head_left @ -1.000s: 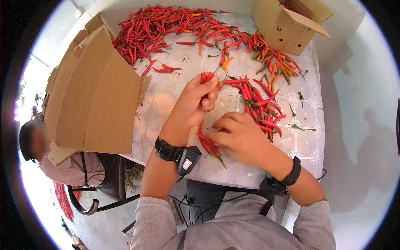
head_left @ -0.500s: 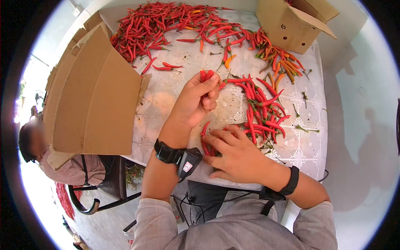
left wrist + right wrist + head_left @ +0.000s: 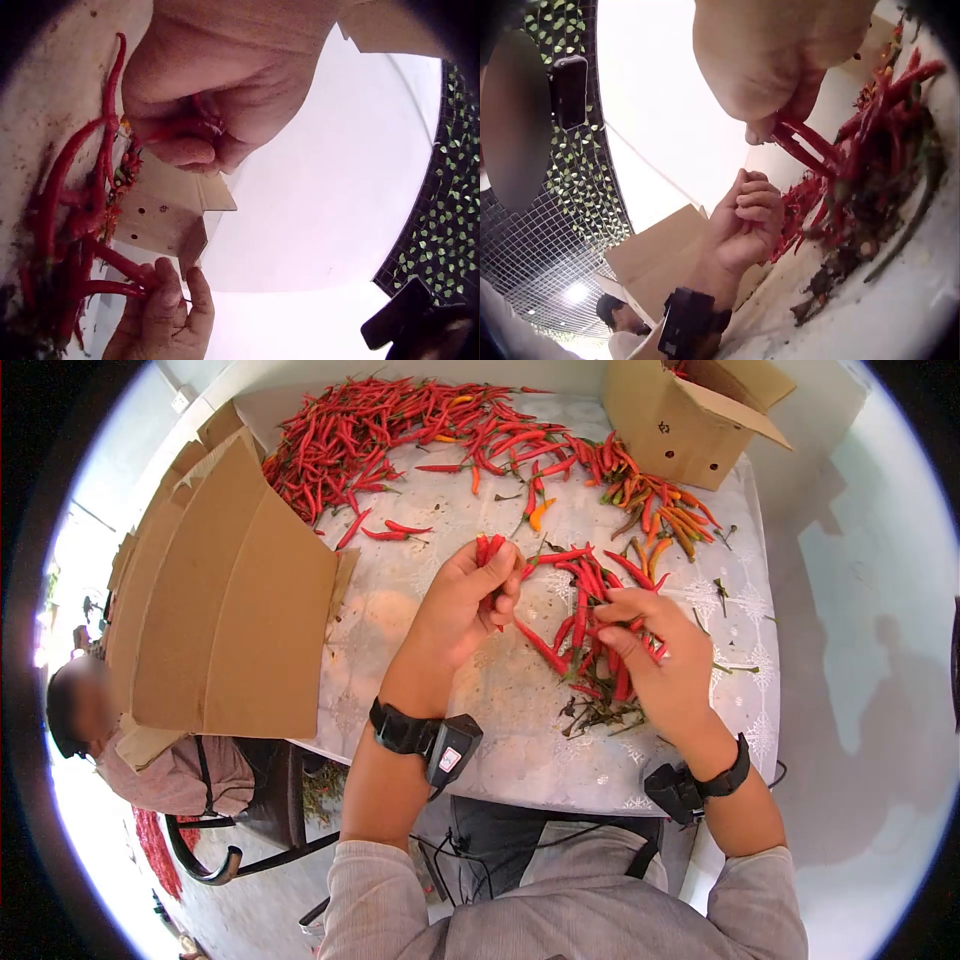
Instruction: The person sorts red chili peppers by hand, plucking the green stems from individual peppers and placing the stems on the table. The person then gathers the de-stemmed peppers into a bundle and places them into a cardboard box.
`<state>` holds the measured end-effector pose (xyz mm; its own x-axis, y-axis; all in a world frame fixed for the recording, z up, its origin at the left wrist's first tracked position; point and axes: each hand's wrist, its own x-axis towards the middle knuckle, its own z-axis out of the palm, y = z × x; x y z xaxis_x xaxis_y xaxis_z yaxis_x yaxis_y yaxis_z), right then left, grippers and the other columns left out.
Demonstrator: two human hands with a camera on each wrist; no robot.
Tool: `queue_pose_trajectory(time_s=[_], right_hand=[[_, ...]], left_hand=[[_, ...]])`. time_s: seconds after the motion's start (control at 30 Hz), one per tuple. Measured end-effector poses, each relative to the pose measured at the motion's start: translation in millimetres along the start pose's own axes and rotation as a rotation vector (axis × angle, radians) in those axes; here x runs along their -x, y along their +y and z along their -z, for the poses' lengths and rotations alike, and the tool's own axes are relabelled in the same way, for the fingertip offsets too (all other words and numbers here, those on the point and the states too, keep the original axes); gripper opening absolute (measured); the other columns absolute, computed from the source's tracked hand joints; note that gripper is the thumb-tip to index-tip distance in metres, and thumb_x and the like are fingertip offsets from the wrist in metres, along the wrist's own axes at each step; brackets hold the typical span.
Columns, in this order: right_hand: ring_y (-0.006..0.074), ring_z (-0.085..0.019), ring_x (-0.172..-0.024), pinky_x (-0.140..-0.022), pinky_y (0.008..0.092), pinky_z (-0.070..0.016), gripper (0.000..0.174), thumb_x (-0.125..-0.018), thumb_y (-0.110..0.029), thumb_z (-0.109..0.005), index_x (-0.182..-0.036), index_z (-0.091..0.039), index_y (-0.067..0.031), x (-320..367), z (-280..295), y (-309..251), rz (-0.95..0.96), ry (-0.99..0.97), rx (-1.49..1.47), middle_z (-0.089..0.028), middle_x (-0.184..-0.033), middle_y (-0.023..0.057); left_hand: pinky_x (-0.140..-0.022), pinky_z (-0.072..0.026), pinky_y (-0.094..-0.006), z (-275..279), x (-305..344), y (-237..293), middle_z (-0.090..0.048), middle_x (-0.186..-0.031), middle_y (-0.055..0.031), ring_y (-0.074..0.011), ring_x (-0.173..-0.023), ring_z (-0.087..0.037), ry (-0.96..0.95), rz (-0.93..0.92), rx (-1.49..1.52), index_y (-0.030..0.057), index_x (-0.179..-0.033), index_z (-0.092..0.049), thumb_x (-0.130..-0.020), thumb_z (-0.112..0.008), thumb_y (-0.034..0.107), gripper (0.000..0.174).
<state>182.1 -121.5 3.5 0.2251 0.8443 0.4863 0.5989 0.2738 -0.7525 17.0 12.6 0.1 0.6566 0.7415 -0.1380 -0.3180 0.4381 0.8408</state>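
Note:
My left hand (image 3: 462, 605) is raised over the table and grips a few red chili peppers (image 3: 488, 547), their ends poking up past the thumb. To its right lies a small heap of red chilies (image 3: 583, 615). My right hand (image 3: 672, 665) is at the right side of this heap, thumb and forefinger pinching a red chili (image 3: 802, 154), as the right wrist view shows. Dark, withered stems and scraps (image 3: 600, 715) lie along the heap's near edge. The palm hides part of what the left hand holds.
A large pile of red chilies (image 3: 350, 445) covers the back left. Orange and brownish chilies (image 3: 685, 525) lie at the back right before a cardboard box (image 3: 660, 425). Another box (image 3: 240, 590) stands left, with a seated person (image 3: 180, 775) beyond. Loose green stems (image 3: 722, 595) dot the right side.
My right hand has swept the chilies near my left wrist rightward into the small heap, then moved up to the heap's right side and pinched one. My left hand has stayed put.

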Motion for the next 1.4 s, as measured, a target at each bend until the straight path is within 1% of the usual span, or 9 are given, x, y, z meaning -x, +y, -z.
queue_pose_trajectory(time_s=[0.1,0.23,0.4,0.53,0.63,0.87,0.93,1.17,1.4], right_hand=[[0.0110,-0.060,-0.078,-0.069,0.0227,-0.0461,0.013,-0.076,-0.005,-0.066,-0.088,-0.064,-0.0006,0,6,6,-0.165,0.162,-0.277,-0.064,-0.083,0.0070],[0.0138,-0.061,-0.077,-0.071,0.0230,-0.0474,0.013,-0.078,-0.005,-0.064,-0.089,-0.064,0.0014,-3,11,11,-0.197,0.193,-0.389,-0.063,-0.085,0.0086],[0.0146,-0.059,-0.082,-0.076,0.0240,-0.0476,0.012,-0.079,-0.004,-0.063,-0.090,-0.064,0.0026,-7,12,6,-0.527,0.088,-0.887,-0.060,-0.088,0.0081],[0.0144,-0.059,-0.082,-0.076,0.0237,-0.0466,0.012,-0.078,-0.002,-0.064,-0.090,-0.065,0.0014,-3,1,15,-0.251,0.117,-0.746,-0.060,-0.087,0.0073],[0.0133,-0.058,-0.079,-0.070,0.0245,-0.0455,0.014,-0.074,0.000,-0.065,-0.088,-0.066,-0.0013,-2,1,11,-0.142,0.079,-0.577,-0.060,-0.087,0.0071],[0.0107,-0.055,-0.071,-0.066,0.0239,-0.0443,0.012,-0.074,-0.011,-0.069,-0.079,-0.063,-0.0012,-6,3,2,-0.266,0.187,-0.268,-0.057,-0.076,0.0046],[0.0096,-0.052,-0.067,-0.061,0.0228,-0.0426,0.015,-0.076,-0.014,-0.068,-0.076,-0.061,-0.0008,-6,6,7,-0.277,0.043,-0.257,-0.055,-0.074,0.0035],[0.0065,-0.050,-0.062,-0.055,0.0212,-0.0402,0.016,-0.078,-0.015,-0.067,-0.076,-0.061,0.0003,-6,8,12,-0.186,-0.060,-0.314,-0.055,-0.070,0.0023],[0.0029,-0.048,-0.062,-0.055,0.0196,-0.0390,0.016,-0.082,-0.020,-0.063,-0.079,-0.062,-0.0039,-4,9,26,-0.503,-0.246,-0.732,-0.057,-0.070,-0.0029]], left_hand=[[-0.046,-0.0386,-0.0188,-6,2,-4,-0.052,-0.070,-0.0008,-0.0078,-0.055,-0.048,0.003,-0.033,-0.081,0.0072,-0.091,-0.051,-0.088,-0.053,0.023,0.017],[-0.052,-0.0444,-0.0226,-8,5,-6,-0.057,-0.078,-0.0043,-0.0129,-0.063,-0.055,-0.113,-0.036,-0.105,0.0067,-0.094,-0.050,-0.089,-0.051,0.024,0.018],[-0.066,-0.0501,-0.0270,-22,9,-13,-0.059,-0.090,-0.0076,-0.0168,-0.080,-0.060,-0.103,-0.056,-0.191,0.0053,-0.097,-0.048,-0.090,-0.050,0.026,0.022],[-0.074,-0.0516,-0.0282,-34,17,-17,-0.059,-0.097,-0.0097,-0.0179,-0.088,-0.061,-0.244,0.036,-0.223,0.0043,-0.099,-0.048,-0.090,-0.050,0.028,0.025],[-0.062,-0.0501,-0.0228,-34,18,-16,-0.060,-0.092,-0.0089,-0.0129,-0.076,-0.062,-0.297,0.140,-0.328,0.0041,-0.100,-0.048,-0.089,-0.052,0.024,0.023],[-0.048,-0.0400,-0.0168,-42,20,-15,-0.058,-0.074,-0.0008,-0.0061,-0.056,-0.053,-0.265,0.168,-0.432,0.0028,-0.102,-0.052,-0.087,-0.056,0.022,0.024],[-0.046,-0.0385,-0.0170,-40,20,-14,-0.056,-0.072,-0.0002,-0.0056,-0.054,-0.051,-0.261,0.175,-0.442,0.0031,-0.101,-0.052,-0.087,-0.056,0.022,0.024],[-0.038,-0.0308,-0.0158,-31,16,-21,-0.056,-0.069,0.0002,-0.0023,-0.047,-0.045,-0.345,0.277,-0.350,0.0052,-0.093,-0.053,-0.086,-0.058,0.023,0.020],[-0.039,-0.0317,-0.0152,-28,16,-19,-0.059,-0.078,-0.0049,-0.0041,-0.053,-0.050,-0.409,0.316,-0.341,0.0052,-0.105,-0.051,-0.088,-0.055,0.017,0.021]])
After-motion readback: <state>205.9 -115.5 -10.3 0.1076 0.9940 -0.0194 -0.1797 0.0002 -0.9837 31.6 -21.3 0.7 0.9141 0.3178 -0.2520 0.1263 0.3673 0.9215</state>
